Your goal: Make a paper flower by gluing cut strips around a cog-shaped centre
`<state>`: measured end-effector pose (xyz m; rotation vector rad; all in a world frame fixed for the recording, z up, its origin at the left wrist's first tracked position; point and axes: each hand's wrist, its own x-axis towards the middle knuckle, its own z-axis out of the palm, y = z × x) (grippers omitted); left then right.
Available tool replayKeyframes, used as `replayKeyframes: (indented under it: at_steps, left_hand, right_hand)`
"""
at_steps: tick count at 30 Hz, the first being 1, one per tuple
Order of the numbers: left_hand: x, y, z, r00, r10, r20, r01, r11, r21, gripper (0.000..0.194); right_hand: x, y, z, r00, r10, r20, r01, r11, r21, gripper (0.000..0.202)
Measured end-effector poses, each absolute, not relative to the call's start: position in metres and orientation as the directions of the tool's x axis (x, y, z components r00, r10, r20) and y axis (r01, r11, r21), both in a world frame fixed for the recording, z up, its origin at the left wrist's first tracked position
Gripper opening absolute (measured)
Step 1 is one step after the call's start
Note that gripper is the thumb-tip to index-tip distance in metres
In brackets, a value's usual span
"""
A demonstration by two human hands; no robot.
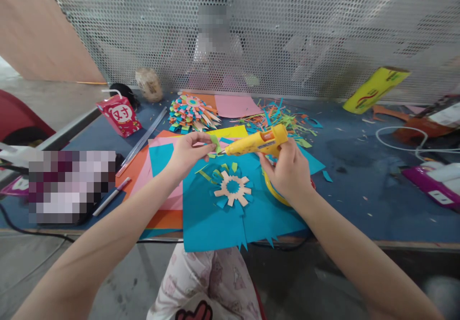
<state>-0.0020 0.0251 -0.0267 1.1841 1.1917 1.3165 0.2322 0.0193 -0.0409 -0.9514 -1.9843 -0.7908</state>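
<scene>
Right hand (287,171) grips a yellow glue gun (258,142), nozzle toward 9 o'clock, meeting a green paper strip (215,143) pinched by the left hand (187,153) above blue paper (215,219).

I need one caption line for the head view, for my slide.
Right hand aims a yellow glue gun at a green paper strip pinched by the left hand.

yellow glue gun (259,142) held level, nozzle touching small green paper strip (215,142)

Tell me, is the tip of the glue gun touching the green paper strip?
Touching, as far as the head view shows: the glue gun nozzle meets the green paper strip pinched in the left hand, with no gap visible.
</scene>
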Motion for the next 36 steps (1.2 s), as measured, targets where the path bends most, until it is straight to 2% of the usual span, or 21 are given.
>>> replayKeyframes:
  at_steps: [9,20,31,36]
  left_hand:
    - [-0.0036,0.0263,-0.0280,-0.063,0.997,0.044,-0.072,-0.049,0.996,0.021]
    - [-0.0045,0.0275,-0.0302,-0.043,0.998,0.045,-0.104,-0.049,0.993,0.024]
    - [-0.0036,0.0255,-0.0280,-0.048,0.999,0.012,-0.100,-0.016,0.995,0.018]
    - [-0.0030,0.0253,-0.0259,-0.056,0.998,-0.008,-0.118,0.002,0.993,0.019]
  right_hand:
    - [0.2328,0.0193,-0.0398,-0.402,0.336,0.852,0.855,0.471,0.218,0.033]
    - [0.2339,0.0202,-0.0424,-0.407,0.381,0.830,0.845,0.502,0.184,0.032]
    - [0.2303,0.0169,-0.0369,-0.449,0.311,0.838,0.833,0.485,0.266,0.027]
    - [0.2313,0.0170,-0.0374,-0.447,0.325,0.833,0.831,0.495,0.253,0.027]
